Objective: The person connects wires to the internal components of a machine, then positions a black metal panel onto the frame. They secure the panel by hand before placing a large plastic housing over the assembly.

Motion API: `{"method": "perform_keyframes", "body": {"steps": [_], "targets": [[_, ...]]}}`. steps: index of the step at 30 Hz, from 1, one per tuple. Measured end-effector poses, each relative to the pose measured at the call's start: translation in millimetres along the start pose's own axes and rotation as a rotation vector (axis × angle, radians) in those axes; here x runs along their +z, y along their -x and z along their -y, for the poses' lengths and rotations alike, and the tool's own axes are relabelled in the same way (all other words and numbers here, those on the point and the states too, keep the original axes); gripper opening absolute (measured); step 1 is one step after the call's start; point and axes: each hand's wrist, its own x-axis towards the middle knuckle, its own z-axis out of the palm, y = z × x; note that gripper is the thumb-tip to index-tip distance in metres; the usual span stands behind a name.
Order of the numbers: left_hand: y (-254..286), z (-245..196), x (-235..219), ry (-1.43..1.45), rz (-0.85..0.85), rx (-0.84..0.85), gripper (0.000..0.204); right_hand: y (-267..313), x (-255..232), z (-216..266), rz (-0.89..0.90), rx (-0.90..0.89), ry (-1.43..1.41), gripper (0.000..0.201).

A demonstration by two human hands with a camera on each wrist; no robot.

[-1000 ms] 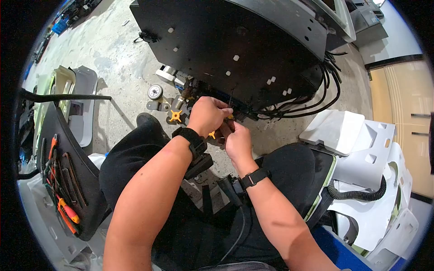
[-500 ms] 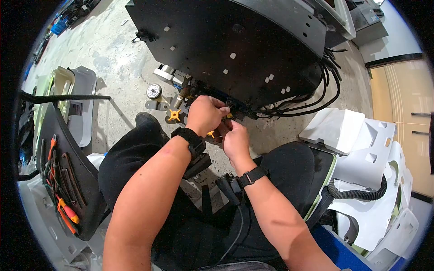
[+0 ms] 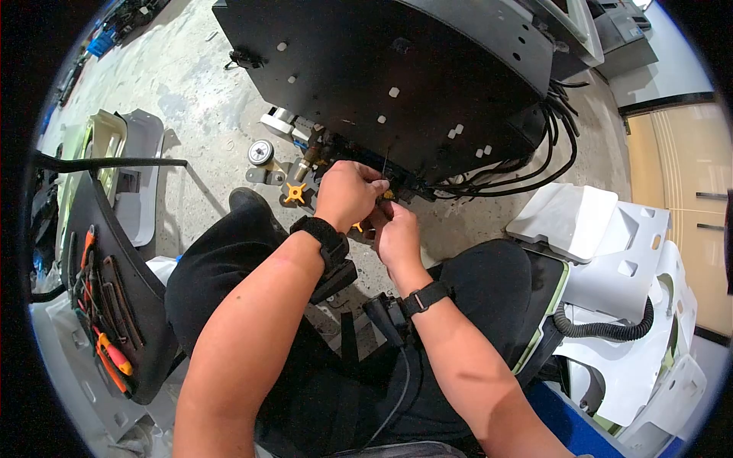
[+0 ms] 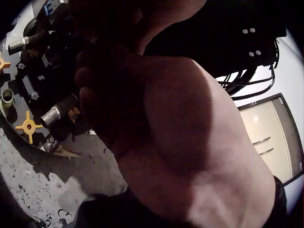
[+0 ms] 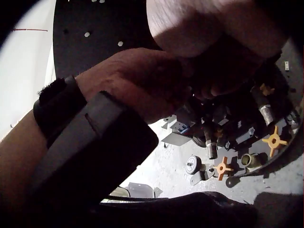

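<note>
Both hands meet low at the front edge of a black machine housing (image 3: 343, 76). The left hand (image 3: 345, 195) has its fingers curled, with thumb and fingertips together. A thin dark strip (image 3: 385, 160) stands up right at those fingertips, against the housing. Just below and to the right, the right hand (image 3: 398, 235) has bent fingers near a small yellow part (image 3: 389, 195); I cannot tell what they hold. In the left wrist view the palm (image 4: 175, 118) is in deep shadow. The fingertips of both hands are dark in the right wrist view.
Orange star-shaped knobs (image 3: 295, 193) and a metal pipe fitting (image 3: 307, 163) sit left of the hands, near a caster wheel (image 3: 260, 153). Black cables (image 3: 527, 179) hang at right. Hand tools (image 3: 114, 355) lie on a dark surface at left; white panels (image 3: 603, 252) are stacked right.
The hands keep nearly the same place and pose at the housing's edge. In the head view they and the housing sit slightly further left than a second ago.
</note>
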Motion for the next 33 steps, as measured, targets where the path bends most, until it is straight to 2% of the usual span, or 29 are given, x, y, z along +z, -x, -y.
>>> {"method": "perform_keyframes", "body": {"steps": [3, 5, 6, 8, 9, 11, 14, 18, 20, 21, 23, 24, 25, 27, 28, 29, 31, 33], "targets": [[-0.9, 1.0, 2.0, -0.012, -0.016, 0.013, 0.022, 0.0, 0.7, 0.5, -0.015, 0.0, 0.042, 0.02], [-2.0, 4.3, 4.8, -0.046, -0.066, 0.071, 0.022, 1.4, 0.8, 5.3, -0.024, -0.067, 0.253, 0.022], [-2.8, 5.0, 5.7, -0.044, -0.066, 0.073, 0.022, 1.7, 1.4, 6.7, -0.025, -0.068, 0.254, 0.022], [-3.6, 6.7, 6.8, -0.052, -0.092, 0.123, 0.021, 3.7, 3.7, 8.9, -0.165, -0.161, 0.297, 0.022], [-4.3, 6.7, 6.8, -0.048, -0.094, 0.123, 0.021, 5.0, 3.5, 12.4, -0.164, -0.163, 0.301, 0.022], [-4.7, 6.8, 7.0, -0.055, -0.093, 0.131, 0.02, 8.0, 3.0, 18.7, -0.235, -0.277, 0.629, 0.02], [-4.3, 5.1, 7.6, -0.046, -0.114, 0.102, 0.018, 4.8, -2.0, 17.8, -0.178, -0.363, 0.736, 0.021], [-5.7, 9.5, 8.1, -0.038, -0.119, 0.115, 0.018, 1.2, 0.1, 12.0, -0.15, -0.219, 0.748, 0.017], [-8.0, 11.3, 9.7, -0.054, -0.153, 0.151, 0.018, -8.3, -0.7, -11.9, -0.065, -0.118, 0.278, 0.017], [-8.9, 11.9, 10.5, -0.052, -0.15, 0.162, 0.018, -4.6, -0.3, -9.0, -0.076, -0.122, 0.279, 0.017], [-9.8, 12.5, 12.2, -0.041, -0.101, 0.123, 0.021, 11.6, 0.9, 5.9, -0.014, 0.471, -0.505, 0.023], [-9.0, 9.4, 12.5, -0.039, -0.085, 0.089, 0.021, 18.4, -0.1, 21.9, 0.106, 0.606, -0.637, 0.02], [-8.2, 6.5, 12.1, -0.036, -0.085, 0.09, 0.021, 17.0, -0.7, 18.7, 0.106, 0.605, -0.635, 0.02], [-5.9, 4.4, 11.1, -0.066, -0.087, 0.076, 0.02, 12.8, 0.3, 9.1, 0.18, 0.508, -0.927, 0.022], [-5.7, 5.6, 11.3, -0.065, -0.089, 0.073, 0.02, 10.2, 0.5, 7.8, 0.162, 0.499, -0.995, 0.021], [-5.7, 6.4, 12.5, -0.072, -0.101, 0.085, 0.02, 10.1, 1.6, 5.6, 0.162, 0.5, -0.995, 0.021], [-6.8, 6.0, 14.3, -0.079, -0.113, 0.103, 0.02, 8.4, 6.0, 3.1, 0.047, 0.529, -1.015, 0.021], [-7.2, 7.2, 13.7, -0.012, -0.12, 0.052, 0.019, 6.0, 11.7, 4.2, 0.017, 0.512, -1.018, 0.019]]}}
